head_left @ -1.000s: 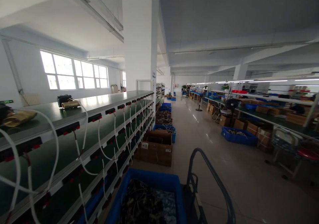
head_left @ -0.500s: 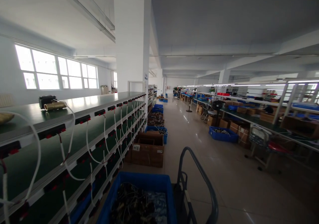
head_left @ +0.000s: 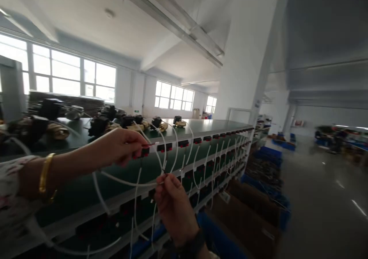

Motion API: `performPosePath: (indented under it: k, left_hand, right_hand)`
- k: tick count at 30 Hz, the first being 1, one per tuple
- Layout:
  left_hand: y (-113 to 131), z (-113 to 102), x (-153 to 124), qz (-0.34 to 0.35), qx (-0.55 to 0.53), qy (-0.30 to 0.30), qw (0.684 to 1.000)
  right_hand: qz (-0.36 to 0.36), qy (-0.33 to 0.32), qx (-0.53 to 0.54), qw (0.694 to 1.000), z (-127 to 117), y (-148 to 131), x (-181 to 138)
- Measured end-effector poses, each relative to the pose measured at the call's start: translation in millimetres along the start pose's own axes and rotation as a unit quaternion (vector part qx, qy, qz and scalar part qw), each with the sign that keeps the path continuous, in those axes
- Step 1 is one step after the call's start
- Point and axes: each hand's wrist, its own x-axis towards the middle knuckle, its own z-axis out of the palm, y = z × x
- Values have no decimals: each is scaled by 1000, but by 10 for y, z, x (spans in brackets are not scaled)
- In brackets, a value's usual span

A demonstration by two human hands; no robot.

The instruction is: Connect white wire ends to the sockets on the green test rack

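My left hand (head_left: 122, 145) reaches in from the left, wearing a gold bangle (head_left: 44, 174), and pinches thin red wire ends (head_left: 148, 145) at a black-and-red connector (head_left: 145, 152) on the top shelf's front rail. My right hand (head_left: 172, 205) rises from below and pinches a white cable (head_left: 129, 182) that curves across in front of the green shelf rack (head_left: 201, 144). Several brass and black valve parts (head_left: 135, 124) sit on the top shelf, each with a white cable hanging down.
A white pillar (head_left: 247, 59) stands behind the rack's far end. Blue bins (head_left: 276, 151) and brown cardboard boxes (head_left: 253, 216) line the floor beside the rack. The grey aisle floor (head_left: 324, 197) runs along the right. Windows (head_left: 71, 76) fill the left wall.
The view has swung left toward the rack. Both hands, unseen before, are now up at the top shelf holding wires. The blue cart bin and its handle have left the view.
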Motion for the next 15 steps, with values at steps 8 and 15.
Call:
performPosePath:
  k: [8,15]
  left_hand:
    - [-268,127,30,24,-6,-9,1000]
    - [-96,168,-77,3,-14,7,1000]
  right_hand:
    - [-101,13,-111,989,157,30,84]
    - [-173,40,-206,962,264,76,116]
